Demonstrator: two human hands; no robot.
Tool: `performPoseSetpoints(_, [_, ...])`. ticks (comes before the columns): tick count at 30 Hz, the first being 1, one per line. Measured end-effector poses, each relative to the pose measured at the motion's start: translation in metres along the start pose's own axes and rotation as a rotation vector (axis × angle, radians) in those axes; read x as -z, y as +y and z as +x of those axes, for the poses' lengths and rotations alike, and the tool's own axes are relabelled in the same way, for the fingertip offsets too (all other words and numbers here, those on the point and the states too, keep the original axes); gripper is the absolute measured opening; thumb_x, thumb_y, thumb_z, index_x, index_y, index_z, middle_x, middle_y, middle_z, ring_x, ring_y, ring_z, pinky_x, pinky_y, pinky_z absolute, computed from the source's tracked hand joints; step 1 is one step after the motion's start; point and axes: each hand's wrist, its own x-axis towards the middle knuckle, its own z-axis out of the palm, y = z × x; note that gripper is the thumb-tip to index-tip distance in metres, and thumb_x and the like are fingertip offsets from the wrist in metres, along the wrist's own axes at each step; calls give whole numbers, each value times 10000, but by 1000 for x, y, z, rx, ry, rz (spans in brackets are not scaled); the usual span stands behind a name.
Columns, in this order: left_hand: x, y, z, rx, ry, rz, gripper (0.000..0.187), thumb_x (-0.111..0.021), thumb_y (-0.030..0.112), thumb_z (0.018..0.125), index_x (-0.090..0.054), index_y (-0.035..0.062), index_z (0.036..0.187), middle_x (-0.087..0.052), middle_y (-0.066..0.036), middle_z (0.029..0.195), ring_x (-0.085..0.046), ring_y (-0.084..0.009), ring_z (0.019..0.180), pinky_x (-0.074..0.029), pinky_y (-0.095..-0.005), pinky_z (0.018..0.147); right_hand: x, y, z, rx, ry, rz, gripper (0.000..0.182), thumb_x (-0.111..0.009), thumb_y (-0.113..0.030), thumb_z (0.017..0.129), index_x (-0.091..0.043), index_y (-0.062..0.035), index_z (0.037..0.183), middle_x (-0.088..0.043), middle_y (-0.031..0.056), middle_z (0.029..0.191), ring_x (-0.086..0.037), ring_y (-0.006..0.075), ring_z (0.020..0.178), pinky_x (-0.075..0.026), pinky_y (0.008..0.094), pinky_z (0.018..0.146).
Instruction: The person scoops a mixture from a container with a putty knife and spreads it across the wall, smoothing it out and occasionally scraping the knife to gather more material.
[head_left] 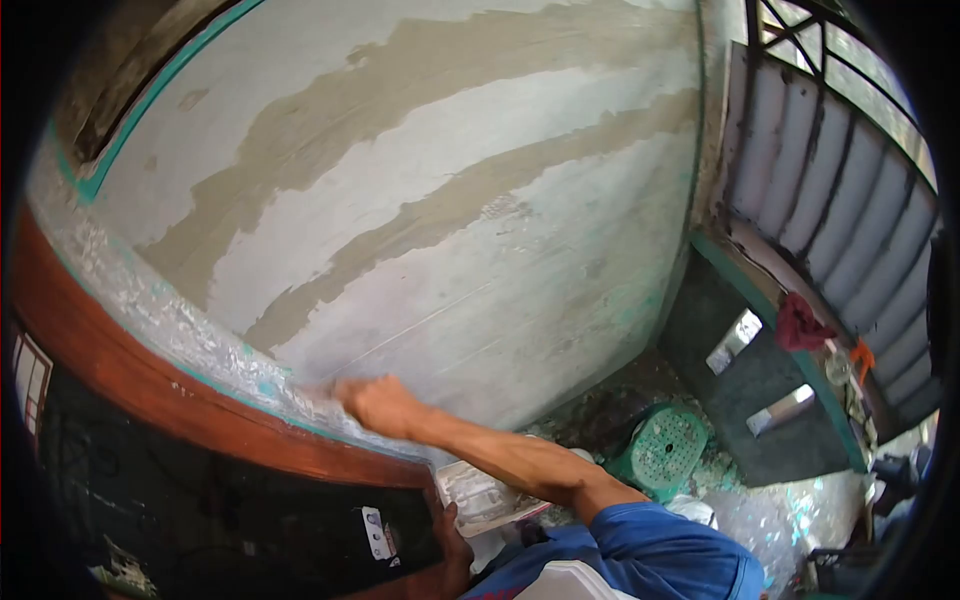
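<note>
The wall point(600, 240) fills the view ahead, grey-brown bands across its pale face. A frame point(180, 385) borders it at lower left. The right arm point(500, 455) passes in front of the tray point(480, 490), short of a green stool point(662, 445). The right hand point(385, 408), curled and blurred, is by the wall's rough edge; whether it pinches anything, one cannot tell. The left hand point(453, 545) is beside the tray's corner, its grip unclear. A slip rightward-handed could scrape the frame; slack left-hand support, if any, might tip the tray.
</note>
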Motion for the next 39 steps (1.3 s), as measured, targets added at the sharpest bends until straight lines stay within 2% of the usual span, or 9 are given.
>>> performPoseSetpoints(4, [9,-13,16,-95,52,-29,612,-536,369,995,-516,5,1488,-636,-160,1355,-653,-292,1212,-523,-434,1039,41,58,-58,122,725,69,644,-643,20,910,-585,-194,1515,-692,157,1371,-699,386,1178,-612,465,915])
performPoseSetpoints(9, [6,-8,11,-117,71,1,612,-530,402,1001,-536,7,1469,-649,-153,1313,-654,-281,1199,-527,-425,1029,269,181,-128,-401,1363,-403,260,-651,-92,985,-717,-89,1236,-718,153,964,-697,329,800,-528,448,631])
performPoseSetpoints(12, [9,-4,12,-60,16,95,710,-583,372,965,-450,-13,1547,-604,-184,1403,-620,-304,1262,-500,-412,1073,274,213,-90,-648,1187,-369,161,-615,-144,1008,-711,-61,1107,-730,140,967,-708,310,815,-533,452,628])
performPoseSetpoints(14, [-3,-8,24,-57,18,11,710,-588,382,961,-464,-18,1533,-613,-182,1389,-623,-306,1255,-504,-417,1064,182,180,-47,-185,1118,-817,179,-596,-191,1014,-711,-72,1081,-752,146,1019,-737,359,915,-561,492,679])
performPoseSetpoints(18, [-21,-18,33,-31,74,-46,697,-589,387,962,-494,-28,1514,-608,-185,1402,-608,-322,1278,-469,-435,1100,198,124,-91,157,920,-292,260,-676,-59,917,-676,-93,1175,-743,171,1115,-725,394,978,-573,506,741])
performPoseSetpoints(23, [-41,-13,24,-177,129,194,657,-566,347,983,-503,-42,1509,-578,-211,1440,-550,-346,1355,-373,-444,1189,449,224,-123,-528,1386,-752,294,-616,-303,1043,-691,-35,1138,-723,217,976,-712,403,863,-553,468,658])
performPoseSetpoints(28, [-78,-2,47,-6,63,-61,517,-531,311,1048,-545,26,1478,-590,-143,1456,-576,-274,1366,-446,-437,1168,400,150,-121,-390,458,231,428,-731,-245,1003,-658,-56,1381,-705,198,1349,-667,283,1218,-486,423,1029])
performPoseSetpoints(29, [-96,7,44,72,247,26,596,-556,383,1017,-549,12,1483,-678,-132,1315,-673,-244,1185,-560,-403,994,331,120,-174,4,654,320,343,-667,-237,1065,-675,44,1260,-770,160,1220,-750,217,1014,-598,340,829])
performPoseSetpoints(39, [-131,2,109,-139,-155,317,932,-722,353,918,-293,-18,1658,-447,-194,1607,-457,-288,1462,-345,-420,1225,110,115,-494,-1036,1265,331,300,-663,-184,1061,-680,31,1270,-720,46,1152,-655,130,1008,-540,307,885])
